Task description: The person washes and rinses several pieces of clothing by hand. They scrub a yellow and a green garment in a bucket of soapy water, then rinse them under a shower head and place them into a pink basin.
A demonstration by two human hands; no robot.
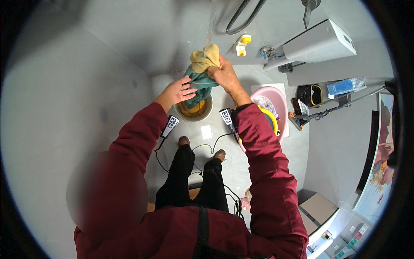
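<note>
My right hand (225, 77) grips a wet-looking green cloth (200, 82) with a pale yellow part (205, 58) bunched at its top. A thin stream of water (211, 28) falls onto the yellow part. Beside the cloth's left edge is my left hand (177, 91), its fingers spread; whether the fingertips touch the fabric I cannot tell. The cloth's lower end hangs into a round, light-coloured bucket (208, 113). Orange-yellow fabric (193, 111) shows inside that bucket, partly covered by the green cloth.
On the right, a pink tub (281, 101) holds pale patterned fabric and a yellow-rimmed item, partly behind my right sleeve. Black-and-white handheld devices (170, 126) with cables lie near both forearms. A broom (297, 105), a black bin (308, 94) and a white wall-mounted tank (321, 45) stand farther right.
</note>
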